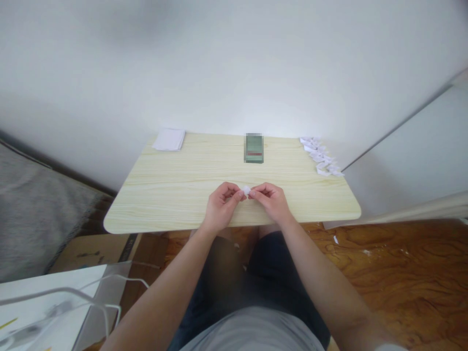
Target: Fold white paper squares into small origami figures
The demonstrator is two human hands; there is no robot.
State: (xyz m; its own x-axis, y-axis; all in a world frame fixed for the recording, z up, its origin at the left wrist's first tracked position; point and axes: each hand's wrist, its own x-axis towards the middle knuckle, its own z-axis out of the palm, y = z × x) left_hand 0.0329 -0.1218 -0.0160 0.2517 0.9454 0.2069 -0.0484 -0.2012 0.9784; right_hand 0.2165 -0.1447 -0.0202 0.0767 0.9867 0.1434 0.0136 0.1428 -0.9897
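Note:
A small piece of folded white paper (246, 190) is pinched between my two hands, just above the front half of the table. My left hand (224, 204) grips its left side between thumb and fingers. On the right side, the thumb and fingers of my right hand (269, 199) are closed on it too. Fingertips cover part of the paper, so its full shape cannot be made out. Several folded white paper pieces (321, 158) lie in a row along the table's right side. A stack of white paper sheets (169, 139) rests at the back left corner.
The light wood-grain table (175, 195) stands against a white wall. A green, blurred-out flat object (254, 147) lies at its back middle. Lower left are a cardboard box (95, 251), a white surface (40, 312) and white cables (73, 291). Paper scraps lie on the wooden floor (395, 273).

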